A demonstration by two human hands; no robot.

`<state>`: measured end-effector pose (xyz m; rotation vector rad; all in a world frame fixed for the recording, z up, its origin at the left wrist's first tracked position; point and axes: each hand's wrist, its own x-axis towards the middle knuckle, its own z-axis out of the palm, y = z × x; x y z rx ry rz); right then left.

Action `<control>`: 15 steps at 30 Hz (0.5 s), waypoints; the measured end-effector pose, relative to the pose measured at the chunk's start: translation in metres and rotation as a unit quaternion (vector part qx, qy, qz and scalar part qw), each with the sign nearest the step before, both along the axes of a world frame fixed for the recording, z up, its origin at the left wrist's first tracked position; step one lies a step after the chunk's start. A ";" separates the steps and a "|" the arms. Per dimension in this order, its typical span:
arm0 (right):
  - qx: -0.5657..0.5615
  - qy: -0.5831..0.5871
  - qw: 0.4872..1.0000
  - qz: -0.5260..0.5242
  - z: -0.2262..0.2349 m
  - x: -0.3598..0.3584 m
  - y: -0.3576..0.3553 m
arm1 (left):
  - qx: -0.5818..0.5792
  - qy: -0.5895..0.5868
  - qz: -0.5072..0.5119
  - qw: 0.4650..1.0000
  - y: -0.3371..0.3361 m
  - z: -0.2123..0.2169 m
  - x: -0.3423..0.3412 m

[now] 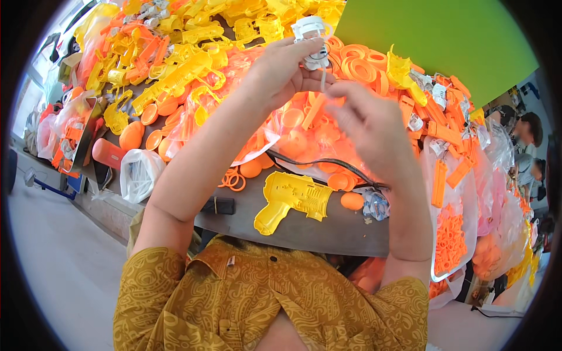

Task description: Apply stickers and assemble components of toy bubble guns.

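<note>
My left hand (282, 69) is closed on a white plastic mechanism (309, 28), held up over the heap of parts. A thin white loop or strip hangs from this mechanism, beside my left fingers. My right hand (369, 126) is raised just to the right of the strip, its fingers bent and smeared by motion; whether they grip the strip I cannot make out. On the grey table edge below my hands lies a yellow toy gun half-shell (295, 200), its ribbed inner side up.
Orange rings (358, 65) and cups crowd the table, with yellow shells (181, 76) piled at the far left. A black cable (328, 161) crosses the front. A white plastic cup-like bag (140, 172) stands left; a bag of small orange pieces (451, 237) is right. Several people (530, 128) are far right.
</note>
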<state>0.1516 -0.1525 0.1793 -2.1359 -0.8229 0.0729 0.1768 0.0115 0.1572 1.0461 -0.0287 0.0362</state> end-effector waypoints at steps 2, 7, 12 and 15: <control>-0.046 -0.153 0.987 0.030 -0.025 -0.016 0.002 | -0.012 0.016 -0.004 1.000 0.001 0.001 0.001; 0.089 0.002 0.996 -0.002 -0.065 -0.016 -0.005 | -0.018 0.017 -0.067 0.997 0.011 -0.010 0.003; 0.309 0.210 0.923 -0.093 -0.045 0.013 0.009 | -0.004 0.011 -0.059 0.998 0.005 -0.005 -0.005; 0.241 0.119 0.962 -0.048 -0.034 0.041 0.015 | 0.034 -0.016 -0.056 0.998 0.014 -0.008 0.017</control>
